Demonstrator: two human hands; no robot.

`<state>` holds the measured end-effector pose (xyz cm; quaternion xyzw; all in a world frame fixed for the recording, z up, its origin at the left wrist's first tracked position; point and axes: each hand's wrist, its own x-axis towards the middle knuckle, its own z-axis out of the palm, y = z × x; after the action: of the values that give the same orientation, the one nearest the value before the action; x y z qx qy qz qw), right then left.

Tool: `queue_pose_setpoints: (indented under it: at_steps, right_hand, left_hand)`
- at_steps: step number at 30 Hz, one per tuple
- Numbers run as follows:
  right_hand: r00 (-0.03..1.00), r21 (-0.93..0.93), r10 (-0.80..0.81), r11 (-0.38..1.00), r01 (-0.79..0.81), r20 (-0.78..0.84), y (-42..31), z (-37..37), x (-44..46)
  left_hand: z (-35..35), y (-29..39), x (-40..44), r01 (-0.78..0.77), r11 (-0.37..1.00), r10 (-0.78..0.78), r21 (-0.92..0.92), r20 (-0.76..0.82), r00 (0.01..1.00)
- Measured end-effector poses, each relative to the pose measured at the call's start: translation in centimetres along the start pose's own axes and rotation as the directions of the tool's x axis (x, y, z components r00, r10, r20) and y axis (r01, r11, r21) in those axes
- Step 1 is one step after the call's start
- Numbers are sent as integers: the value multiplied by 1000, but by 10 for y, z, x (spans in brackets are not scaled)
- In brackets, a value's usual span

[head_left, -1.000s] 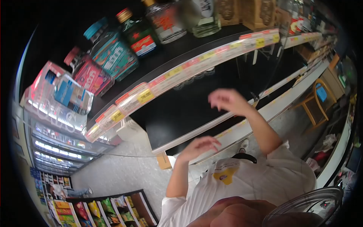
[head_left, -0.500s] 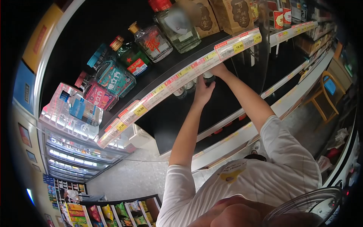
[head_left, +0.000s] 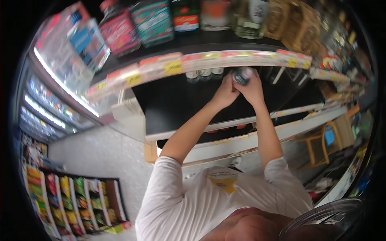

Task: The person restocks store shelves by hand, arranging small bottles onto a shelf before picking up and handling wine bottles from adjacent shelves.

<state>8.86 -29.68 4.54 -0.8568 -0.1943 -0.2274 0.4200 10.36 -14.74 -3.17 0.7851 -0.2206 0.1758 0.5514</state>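
A small glass bottle (head_left: 242, 76), blurred, with a pale top, is held just below the upper shelf's price strip. My right hand (head_left: 253, 89) wraps round it from the right. On its other side my left hand (head_left: 226, 94) is closed, its fingers against the bottle and meeting the right hand; part of its grip is hidden. To the left, several similar small bottles (head_left: 205, 74) with white labels stand on the black lower shelf (head_left: 177, 100), their tops hidden by the price strip.
Larger liquor bottles (head_left: 152, 23) and brown boxes (head_left: 303, 28) line the upper shelf, whose edge carries a price strip (head_left: 217, 60) above my hands. A snack rack (head_left: 116, 197) stands lower left, glass-door coolers (head_left: 48, 108) at left, and a wooden chair (head_left: 317, 148) at right.
My hands have come together round the small bottle; earlier the right hand was partly hidden by the shelf edge. The view has turned and the upper shelf now looks more level.
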Motion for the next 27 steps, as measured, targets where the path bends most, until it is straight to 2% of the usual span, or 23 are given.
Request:
queue_pose_setpoints:
  at_steps: [1,3,5,6,7,9,12,13,15,18,21,25,27]
  right_hand:
    - [996,28,-82,996,83,-44,-8,-4,-16]
    - [998,192,-36,980,44,-46,-32,-9,-45]
    - [977,248,-179,947,203,-114,-44,-10,-67]
    - [959,198,-263,939,280,-107,-46,-12,-76]
    - [916,166,-389,901,400,-97,-49,-15,-83]
    - [841,244,-528,806,539,-117,-62,-17,-101]
    - [717,325,-686,654,683,-126,-72,-21,-121]
    - [666,382,-732,580,720,-143,-74,-20,-124]
    - [673,530,-736,546,649,-66,-90,-13,-140]
    - [633,684,-768,513,519,95,-107,9,-154]
    - [530,715,-825,492,497,199,-106,57,-163]
    - [418,597,-779,627,501,468,-116,103,-180]
    - [439,542,-701,713,445,562,-106,129,-194]
  left_hand:
    - [-7,29,-16,28,999,-28,-29,-19,999]
    - [-20,63,-44,3,971,-4,-238,-7,1000]
    - [-31,86,-75,-93,983,86,-156,-53,995]
    - [-39,103,-90,-82,992,74,-96,-84,994]
    - [-44,118,-106,-90,993,82,-81,-101,992]
    - [-61,147,-141,-74,988,62,-139,-87,994]
    - [-91,171,-193,-135,982,126,-130,-76,989]
    - [-112,185,-210,-22,978,29,-207,30,999]
    - [-132,190,-243,0,943,25,-334,69,997]
    - [-153,184,-285,-42,920,57,-389,27,998]
    - [-158,161,-325,118,814,-138,-568,9,990]
    - [-127,78,-371,140,669,-345,-730,-138,928]
    - [-115,46,-385,192,734,-408,-652,-196,892]
